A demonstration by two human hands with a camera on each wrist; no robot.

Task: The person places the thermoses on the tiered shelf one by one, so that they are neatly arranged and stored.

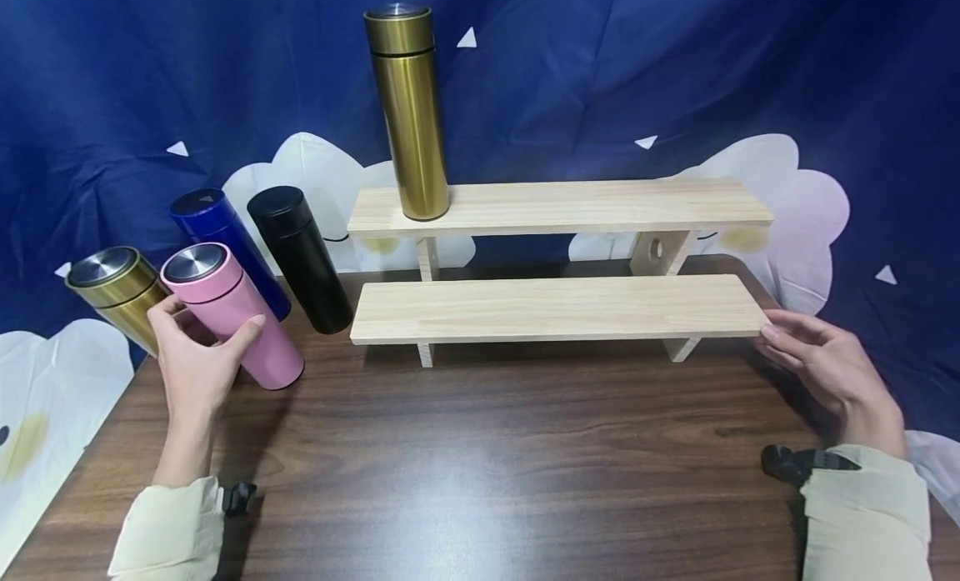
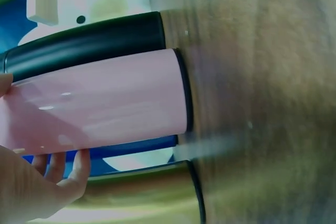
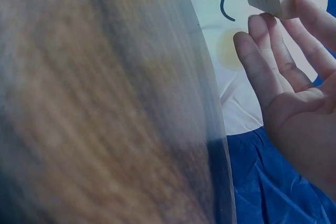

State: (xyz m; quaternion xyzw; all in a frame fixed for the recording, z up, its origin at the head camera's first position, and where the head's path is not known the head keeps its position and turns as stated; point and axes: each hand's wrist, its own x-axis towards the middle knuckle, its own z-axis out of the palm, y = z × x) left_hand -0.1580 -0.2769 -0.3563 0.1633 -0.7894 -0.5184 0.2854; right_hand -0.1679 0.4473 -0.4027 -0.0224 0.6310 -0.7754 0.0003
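My left hand [image 1: 197,360] grips a pink thermos flask [image 1: 243,318] with a steel-topped lid, thumb on one side and fingers on the other. The flask stands tilted in the head view, its dark base close to the table in the left wrist view. Around it are a black flask [image 1: 300,260], a blue flask [image 1: 232,247] partly hidden behind it, and a gold flask [image 1: 123,293]. At the right, my right hand [image 1: 832,360] pinches the end of the lower board of a two-tier wooden shelf [image 1: 555,310] between thumb and fingers [image 3: 286,61].
Another gold flask [image 1: 412,122] stands upright on the left part of the shelf's upper board [image 1: 600,206]. The shelf rests on a dark wooden table [image 1: 525,448]. Behind hangs a blue cloth [image 1: 570,72] with white cloud shapes.
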